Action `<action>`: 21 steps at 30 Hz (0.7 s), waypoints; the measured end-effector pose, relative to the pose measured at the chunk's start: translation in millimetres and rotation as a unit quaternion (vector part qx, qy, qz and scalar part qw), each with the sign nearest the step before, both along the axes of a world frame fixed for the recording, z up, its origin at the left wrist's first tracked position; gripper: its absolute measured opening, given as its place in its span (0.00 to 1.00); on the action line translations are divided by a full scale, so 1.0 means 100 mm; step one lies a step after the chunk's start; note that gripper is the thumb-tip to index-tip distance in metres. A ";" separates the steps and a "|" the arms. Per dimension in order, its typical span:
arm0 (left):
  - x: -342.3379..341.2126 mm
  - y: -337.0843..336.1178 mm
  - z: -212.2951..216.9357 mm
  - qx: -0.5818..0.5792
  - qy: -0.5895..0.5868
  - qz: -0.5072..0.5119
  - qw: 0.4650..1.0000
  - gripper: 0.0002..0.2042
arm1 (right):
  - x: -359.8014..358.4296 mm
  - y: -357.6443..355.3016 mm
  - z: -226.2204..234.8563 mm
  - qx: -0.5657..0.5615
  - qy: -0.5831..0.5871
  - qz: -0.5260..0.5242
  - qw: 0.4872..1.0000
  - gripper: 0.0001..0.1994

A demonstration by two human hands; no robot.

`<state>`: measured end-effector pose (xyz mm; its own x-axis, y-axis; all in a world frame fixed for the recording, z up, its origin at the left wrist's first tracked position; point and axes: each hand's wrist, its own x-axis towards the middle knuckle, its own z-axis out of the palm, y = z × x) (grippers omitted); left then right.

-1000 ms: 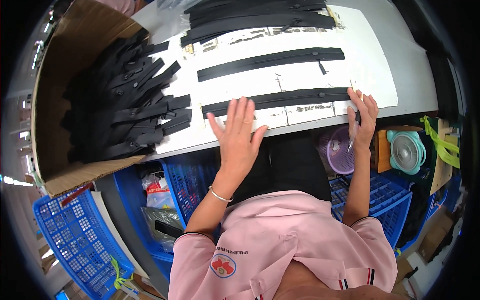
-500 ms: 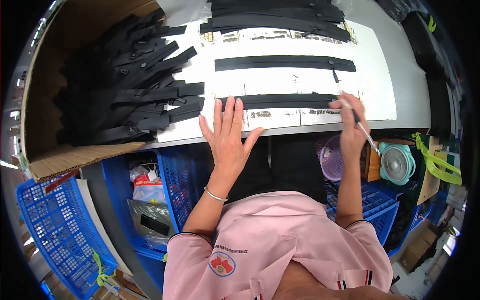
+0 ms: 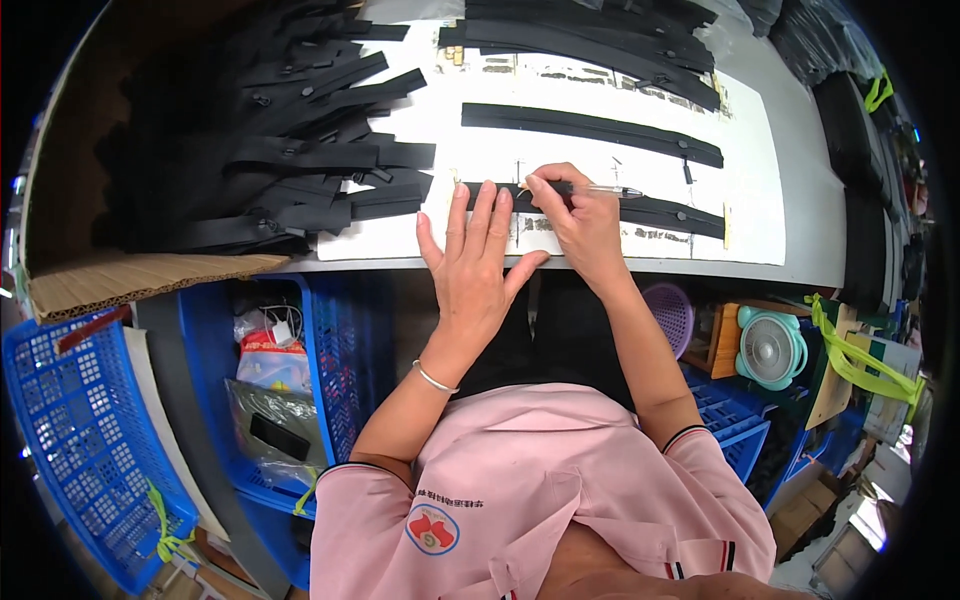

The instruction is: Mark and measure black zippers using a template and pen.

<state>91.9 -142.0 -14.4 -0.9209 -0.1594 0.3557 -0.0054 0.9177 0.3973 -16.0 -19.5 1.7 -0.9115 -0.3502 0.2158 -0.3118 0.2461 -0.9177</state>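
One pen (image 3: 607,190) was pinched in the fingers of the right hand (image 3: 588,230) over one black zipper (image 3: 655,211), which was pressed onto one white sheet (image 3: 752,190) by the spread fingers of the left hand (image 3: 472,275); a second zipper (image 3: 595,128) was laid beyond.

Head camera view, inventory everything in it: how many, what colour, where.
Board: one, white, on grey table
Near zipper: one, black, on board
Middle zipper: one, black, beyond it
Stacked zippers: several, black, top centre
Loose zippers: many, black, upper left
Box: one, brown cardboard, far left
Baskets: at least three, blue, lower sides
Round basket: one, purple, centre right
Fan: one, mint, right
Pen: one, clear and black, right hand
Bracelet: one, silver, left wrist
Shirt: one, pink, bottom
Left hand: one, bare, on near zipper
Right hand: one, bare, holding pen
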 end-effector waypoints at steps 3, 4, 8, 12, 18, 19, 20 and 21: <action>0.00 -0.01 -0.01 0.002 0.000 0.000 1.000 0.40 | -0.01 -0.03 0.00 0.011 0.005 -0.015 1.000 0.07; 0.00 -0.01 -0.01 0.003 0.000 0.002 1.000 0.40 | 0.00 -0.03 0.00 0.015 0.001 -0.017 1.000 0.07; -0.01 0.00 -0.02 -0.003 0.007 0.001 1.000 0.40 | 0.00 -0.02 0.01 0.041 0.026 -0.014 0.999 0.07; -0.01 0.00 -0.02 -0.003 0.008 0.003 1.000 0.39 | 0.01 -0.03 0.00 0.011 0.023 -0.034 0.999 0.08; -0.01 0.00 -0.01 -0.008 0.003 0.003 1.000 0.38 | -0.01 0.06 0.00 -0.017 0.012 0.050 0.999 0.12; -0.01 0.00 -0.01 -0.009 0.003 0.001 1.000 0.38 | -0.01 0.07 0.00 -0.018 0.012 0.047 0.999 0.12; -0.01 0.01 -0.01 -0.009 0.003 0.003 1.000 0.38 | -0.01 0.08 0.00 0.009 0.004 0.057 0.998 0.12; -0.01 0.01 -0.01 -0.010 0.003 0.004 1.000 0.38 | -0.01 0.09 0.00 0.037 -0.005 0.066 0.997 0.11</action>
<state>90.5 -141.4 -15.5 -0.9178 -0.1591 0.3637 -0.0103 0.9254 0.3788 -16.8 -10.2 2.1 -0.8587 -0.4811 0.1767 -0.3370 0.2703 -0.9019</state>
